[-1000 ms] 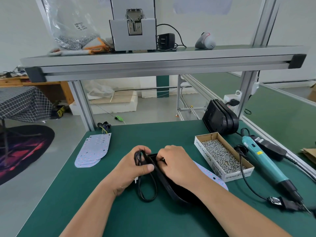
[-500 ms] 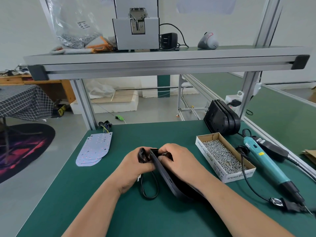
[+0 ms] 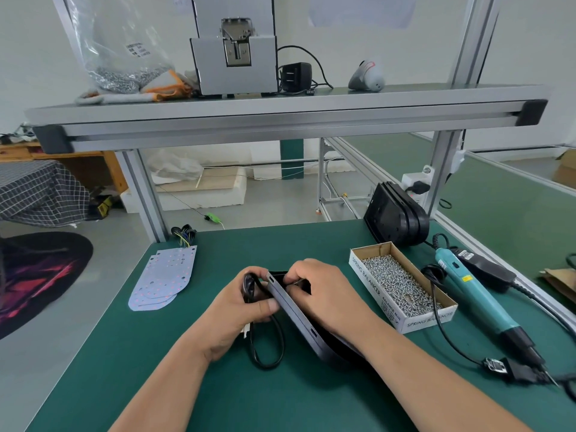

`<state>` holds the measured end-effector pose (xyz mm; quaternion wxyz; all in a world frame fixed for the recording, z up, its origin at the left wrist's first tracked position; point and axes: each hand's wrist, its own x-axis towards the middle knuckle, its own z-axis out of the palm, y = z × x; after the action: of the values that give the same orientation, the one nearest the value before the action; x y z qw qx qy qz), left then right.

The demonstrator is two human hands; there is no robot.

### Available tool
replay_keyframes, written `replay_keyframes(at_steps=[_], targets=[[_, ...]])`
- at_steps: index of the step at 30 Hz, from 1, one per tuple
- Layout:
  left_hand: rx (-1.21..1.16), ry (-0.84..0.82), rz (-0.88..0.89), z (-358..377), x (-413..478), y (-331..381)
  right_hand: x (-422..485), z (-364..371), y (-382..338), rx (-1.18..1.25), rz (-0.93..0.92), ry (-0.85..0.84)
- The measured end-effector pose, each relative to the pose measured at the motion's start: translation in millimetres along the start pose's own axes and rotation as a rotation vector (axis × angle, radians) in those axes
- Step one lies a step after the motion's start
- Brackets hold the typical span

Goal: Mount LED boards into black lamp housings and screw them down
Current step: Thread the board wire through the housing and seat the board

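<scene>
Lamp housing (image 3: pixel 296 316) stands tilted on edge on the worktop (image 3: pixel 187 385). Left hand (image 3: pixel 237 310) grips its looped cable (image 3: pixel 268 347) at the housing's left side, and right hand (image 3: pixel 324 294) curls over its top rim. Right of the housing is the screw box (image 3: pixel 402 288), then the screwdriver (image 3: pixel 477 294). Far left are the LED boards (image 3: pixel 165 275), and far right the spare housings (image 3: pixel 396 213).
</scene>
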<state>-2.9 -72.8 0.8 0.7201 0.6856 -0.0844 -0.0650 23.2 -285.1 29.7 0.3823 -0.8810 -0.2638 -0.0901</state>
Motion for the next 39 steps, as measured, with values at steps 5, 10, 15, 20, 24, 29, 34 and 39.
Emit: replay_keyframes(at_steps=[5,10,15,20,24,29,34,39], targets=[[-0.011,0.011,0.031,-1,2,-4,4,1,-3,-0.170,-0.088,-0.007],[-0.030,0.002,0.040,-3,2,-6,4,1,-3,-0.277,-0.098,-0.012],[-0.043,-0.017,0.030,-4,3,-6,5,3,0,-0.242,-0.043,-0.038],[-0.030,-0.028,0.028,-3,3,-7,6,-1,2,-0.238,-0.028,-0.097],[0.013,0.004,0.039,-1,4,-8,6,-8,0,-0.337,-0.108,-0.190],[-0.026,0.035,0.034,-1,6,-9,0,-13,6,-0.226,-0.040,-0.200],[-0.019,0.026,0.047,1,4,-6,0,-7,4,-0.182,0.016,-0.041],[-0.031,0.052,0.061,3,3,-6,3,0,1,-0.152,0.021,-0.050]])
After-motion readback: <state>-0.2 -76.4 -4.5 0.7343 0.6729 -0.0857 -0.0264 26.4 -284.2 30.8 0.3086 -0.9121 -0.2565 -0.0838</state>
